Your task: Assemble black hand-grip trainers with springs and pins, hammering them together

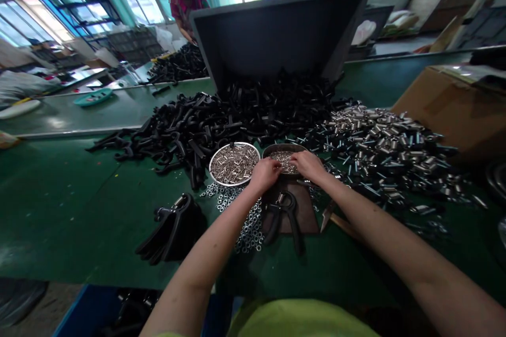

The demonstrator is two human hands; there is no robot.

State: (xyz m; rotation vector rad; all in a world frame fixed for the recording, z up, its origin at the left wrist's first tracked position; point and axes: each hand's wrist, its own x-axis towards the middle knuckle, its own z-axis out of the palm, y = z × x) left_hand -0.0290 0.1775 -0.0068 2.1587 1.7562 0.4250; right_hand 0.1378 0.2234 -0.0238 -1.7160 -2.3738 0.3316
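The left hand (267, 172) and right hand (309, 164), grips curled, contents unclear, seemingly gather pins (285, 157), next needing precise pinching.

L hand (266, 172) & R hand (309, 165) at round dark bowl (288, 147) of small silvery metal pins (285, 158); black curved handgrip (293, 216) w/ spring lies partly on flat brown board (309, 217).

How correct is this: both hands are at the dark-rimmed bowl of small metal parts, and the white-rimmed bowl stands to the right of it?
One side is wrong: in the head view, the white-rimmed bowl stands to the left of the dark-rimmed bowl. The left hand and right hand are indeed at that bowl of small metal parts.
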